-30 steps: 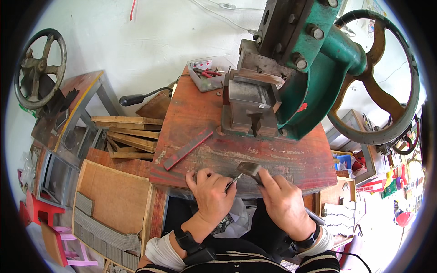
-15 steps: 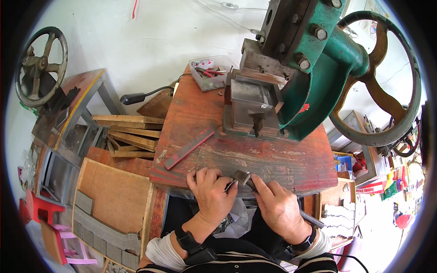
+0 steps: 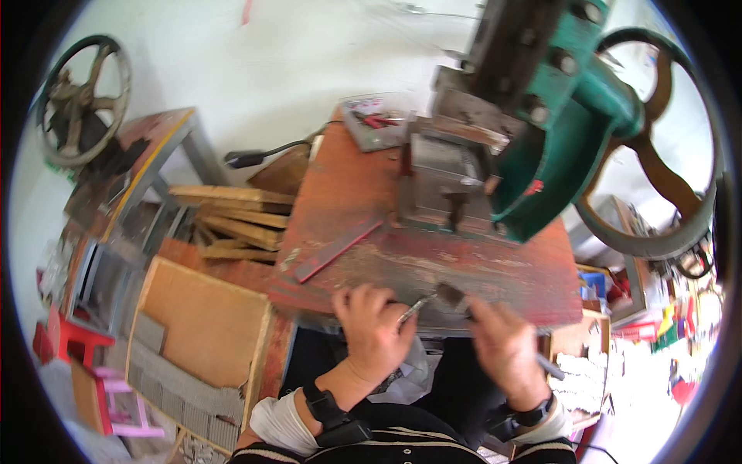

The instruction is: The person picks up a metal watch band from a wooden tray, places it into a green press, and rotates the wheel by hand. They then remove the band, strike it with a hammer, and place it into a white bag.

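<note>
Over the front edge of the wooden bench [image 3: 510,290], my right hand [image 3: 506,348] grips a hammer, its dark metal head [image 3: 450,298] reaching toward the left and its grey handle [image 3: 550,367] sticking out behind the hand. My left hand [image 3: 373,329] pinches a thin, narrow strip [image 3: 417,307] that looks like metal; its tip points up at the hammer head. Whether the two touch is blurred. A flat dark bar with a red edge [image 3: 338,251] lies on the bench beyond my left hand.
A green hand press [image 3: 572,182] with a large wheel [image 3: 680,185] stands at the back right, its metal die block [image 3: 444,185] on the bench. A clear plastic box [image 3: 379,135] of tools sits behind. Left are stacked wooden frames [image 3: 239,224] and a tray [image 3: 205,309] of grey strips.
The whole view has shifted, with the bench now a little further right. The hammer head has drawn away from my left fingers, baring more of the strip. Both hands keep their hold.
</note>
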### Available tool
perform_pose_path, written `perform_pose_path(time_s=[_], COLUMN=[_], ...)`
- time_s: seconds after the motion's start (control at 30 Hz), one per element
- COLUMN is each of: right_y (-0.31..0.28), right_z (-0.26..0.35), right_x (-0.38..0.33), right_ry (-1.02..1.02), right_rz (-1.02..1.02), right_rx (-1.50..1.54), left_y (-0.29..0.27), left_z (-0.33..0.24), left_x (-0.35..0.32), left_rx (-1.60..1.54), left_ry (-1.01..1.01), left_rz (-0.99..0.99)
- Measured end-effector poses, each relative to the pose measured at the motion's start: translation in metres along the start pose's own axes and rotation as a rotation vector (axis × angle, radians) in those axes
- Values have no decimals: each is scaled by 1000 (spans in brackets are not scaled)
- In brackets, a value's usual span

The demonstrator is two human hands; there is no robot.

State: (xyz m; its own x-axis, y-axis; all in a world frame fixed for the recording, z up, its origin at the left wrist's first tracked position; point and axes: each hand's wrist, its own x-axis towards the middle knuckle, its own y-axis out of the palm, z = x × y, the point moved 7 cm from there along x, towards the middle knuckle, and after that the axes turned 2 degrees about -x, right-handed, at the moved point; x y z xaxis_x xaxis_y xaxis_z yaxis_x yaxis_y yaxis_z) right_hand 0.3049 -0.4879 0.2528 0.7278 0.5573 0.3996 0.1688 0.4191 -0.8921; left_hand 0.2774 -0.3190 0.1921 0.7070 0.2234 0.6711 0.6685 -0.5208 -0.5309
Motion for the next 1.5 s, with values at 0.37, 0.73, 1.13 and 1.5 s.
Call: perform_pose_path(time_s=[0.37,0.73,1.13,1.5], right_y=[29,43,44,42], right_z=[-116,-188,-209,-208], right_x=[-10,-39,-46,-49], right_ry=[18,135,192,206], right_rz=[-150,-122,-48,-76], right_rx=[-303,-295,-327,-371], left_y=[65,-277,-293,-288], left_z=[43,341,381,375], left_x=[-141,-174,-202,-204], left_rx=[-365,1152,934,917], left_ry=[-53,-774,-911,-932], left_rz=[547,-115,-44,70])
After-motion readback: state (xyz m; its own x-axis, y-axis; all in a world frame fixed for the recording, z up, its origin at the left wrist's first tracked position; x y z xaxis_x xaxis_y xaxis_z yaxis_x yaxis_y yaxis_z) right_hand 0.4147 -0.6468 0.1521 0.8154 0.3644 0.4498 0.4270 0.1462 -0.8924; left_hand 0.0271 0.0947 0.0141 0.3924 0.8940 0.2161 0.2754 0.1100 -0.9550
